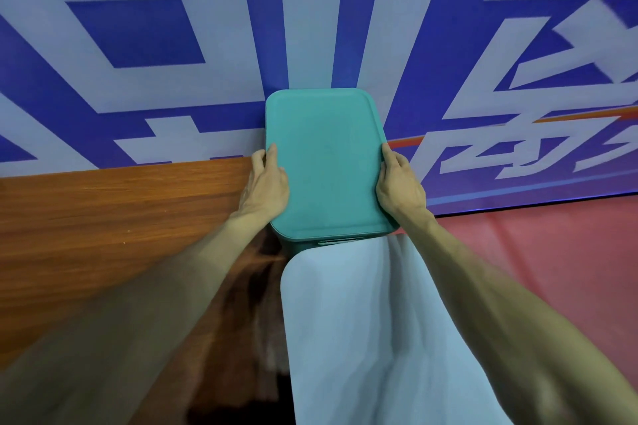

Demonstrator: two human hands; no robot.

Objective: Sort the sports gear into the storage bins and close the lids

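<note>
A teal storage bin with its flat lid (326, 162) on top stands in the middle of the view, against a blue and white banner. My left hand (266, 183) grips the lid's left edge, thumb on top and fingers curled down the side. At the lid's right edge my right hand (398, 183) holds it the same way. Only a strip of the bin's front wall with a handle slot (340, 241) shows below the lid. No sports gear is visible.
A wooden surface (103, 217) runs along the left of the bin. A red floor mat (552, 252) lies to the right. The blue and white banner (172, 79) fills the background. Light blue cloth (362, 338) hangs below the bin, close to me.
</note>
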